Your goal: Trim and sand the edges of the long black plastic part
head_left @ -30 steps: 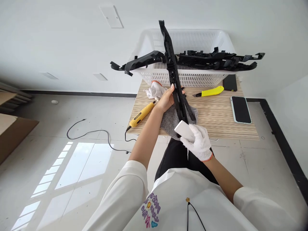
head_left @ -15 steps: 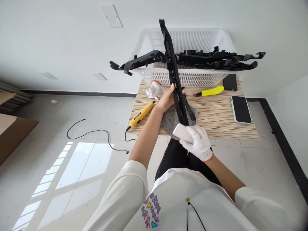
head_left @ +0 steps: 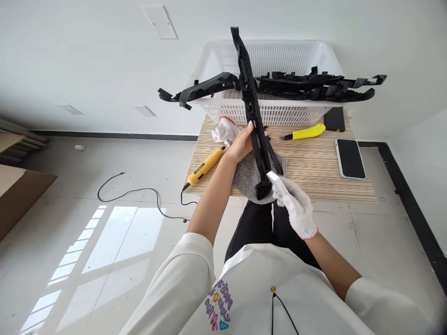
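Our left hand (head_left: pixel 242 145) grips black strip (head_left: pixel 251 104) midway, likely for balance; right hand (head_left: pixel 298 209) clasps white block (head_left: pixel 275 180), jutting past fingers.

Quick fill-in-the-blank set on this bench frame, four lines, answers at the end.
1. The gloved hand holding the white block is the person's ____ hand.
2. The bare hand grips a long part coloured ____.
3. The basket bearing other parts is coloured ____.
4. The phone in the pale case lies with its screen facing ____.

Missing words: right; black; white; up.
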Tool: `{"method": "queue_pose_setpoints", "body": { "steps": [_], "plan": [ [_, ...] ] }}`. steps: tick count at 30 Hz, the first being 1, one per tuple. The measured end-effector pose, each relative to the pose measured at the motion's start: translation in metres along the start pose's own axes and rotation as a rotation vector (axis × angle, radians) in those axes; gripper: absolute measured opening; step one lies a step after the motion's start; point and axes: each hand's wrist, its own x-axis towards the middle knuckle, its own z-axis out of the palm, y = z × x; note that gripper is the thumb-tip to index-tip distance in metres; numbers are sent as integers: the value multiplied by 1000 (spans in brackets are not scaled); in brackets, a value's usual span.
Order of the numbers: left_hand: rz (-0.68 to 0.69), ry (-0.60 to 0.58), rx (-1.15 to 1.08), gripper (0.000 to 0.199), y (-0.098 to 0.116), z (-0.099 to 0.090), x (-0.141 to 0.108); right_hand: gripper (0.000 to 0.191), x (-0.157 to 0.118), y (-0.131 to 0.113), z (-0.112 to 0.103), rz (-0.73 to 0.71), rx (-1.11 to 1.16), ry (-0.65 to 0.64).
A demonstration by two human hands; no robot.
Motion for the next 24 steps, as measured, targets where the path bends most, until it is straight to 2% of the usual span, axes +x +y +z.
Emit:
{"method": "queue_pose_setpoints", "body": {
  "steps": [2, 3, 4, 5, 8, 10, 12, 15, 19, 22, 24],
  "plan": [
    [-10, 16, 9, 40, 1, 1, -1, 52, -3, -1, 0, 357, 426, -359],
    [-18, 27, 17, 40, 1, 2, -1, 53, -4, 1, 1, 515, 598, -480],
    [-24, 38, 26, 40, 1, 3, -1, 54, -4, 5, 2, 640, 731, -546],
    [-28, 49, 34, 41, 2, 3, -1, 56, -4, 10, 3, 734, 849, -549],
    [-25, 60, 32, 42, 2, 4, -1, 66, -2, 23, 9, 914, 1130, -416],
    [-22, 60, 14, 42, 2, 4, -1, 71, -1, 27, 15, 1022, 1218, -441],
    [-29, 60, -6, 40, 1, 4, -1, 73, -2, 27, 22, 1056, 1278, -430],
    [-37, 67, -12, 41, 2, 4, -2, 72, -2, 24, 27, 1015, 1342, -316],
    [-38, 56, 23, 42, 3, 6, -3, 69, -2, 23, 26, 1037, 1285, -324],
    [-43, 60, 16, 41, 4, 5, -2, 70, -2, 23, 25, 964, 1278, -249],
    [-55, 81, 6, 40, 5, 6, -3, 70, -3, 24, 25, 951, 1244, -259]
  ]
}}
